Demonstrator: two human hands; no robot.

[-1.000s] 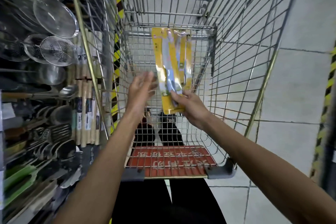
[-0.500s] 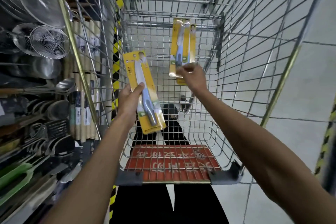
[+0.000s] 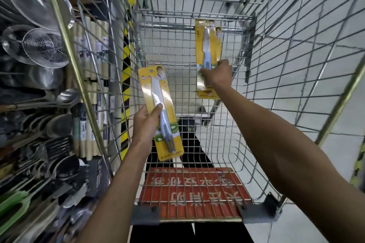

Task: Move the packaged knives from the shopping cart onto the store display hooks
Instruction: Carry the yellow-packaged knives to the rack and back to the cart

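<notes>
Over the wire-mesh shopping cart (image 3: 256,104), the left hand (image 3: 146,124) grips one yellow-carded packaged knife (image 3: 158,108); the right hand (image 3: 217,75), farther in, clasps two overlapping yellow knife packs (image 3: 207,41).

Wire shopping cart (image 3: 276,49) (red panel (image 3: 195,195) at near end).

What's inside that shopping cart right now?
Inside the cart, both hands hold yellow knife packs: the left hand one pack, the right hand overlapping packs. The wire floor looks otherwise bare; whatever lies behind the packs is hidden.
</notes>
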